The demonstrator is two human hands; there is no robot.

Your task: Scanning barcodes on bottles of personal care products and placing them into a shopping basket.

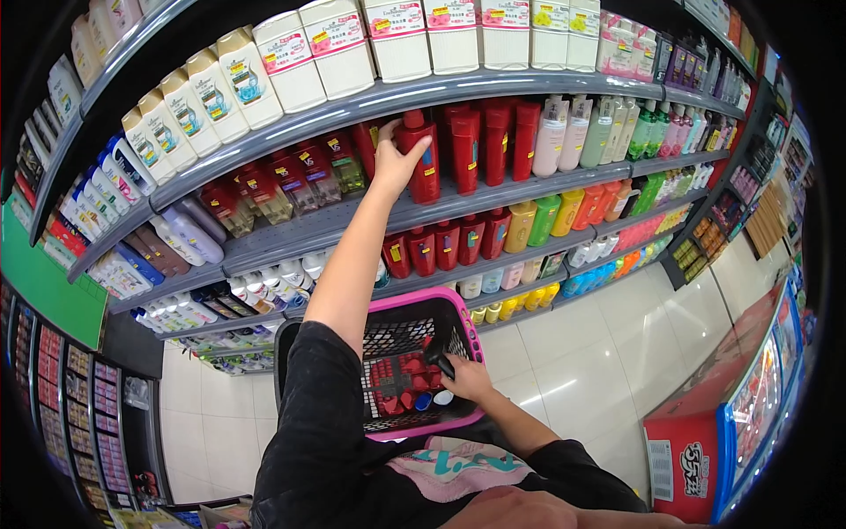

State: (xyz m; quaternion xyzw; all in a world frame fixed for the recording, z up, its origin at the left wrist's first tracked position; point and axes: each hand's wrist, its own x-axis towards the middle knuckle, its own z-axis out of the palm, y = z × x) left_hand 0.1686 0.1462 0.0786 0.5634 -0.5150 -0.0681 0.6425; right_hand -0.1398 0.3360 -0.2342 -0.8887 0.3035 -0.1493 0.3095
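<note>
My left hand (392,159) reaches up to the middle shelf and grips a red pump bottle (420,173) near its top, thumb on one side and fingers on the other. The bottle is upright, among other red bottles. Low in front of me, my right hand (470,379) is closed around a black handle-like object (437,357); its exact kind is unclear. That hand is over the near right part of a black plastic shopping basket with a pink rim (473,330). Red items (400,382) and a blue-and-white round item (423,401) lie inside it.
Red tube bottles (465,151) stand right of my left hand, and clear-based bottles (291,178) to its left. White boxes (396,40) fill the shelf above. A red chest freezer with blue edging (681,463) stands at right on the tiled floor (581,370).
</note>
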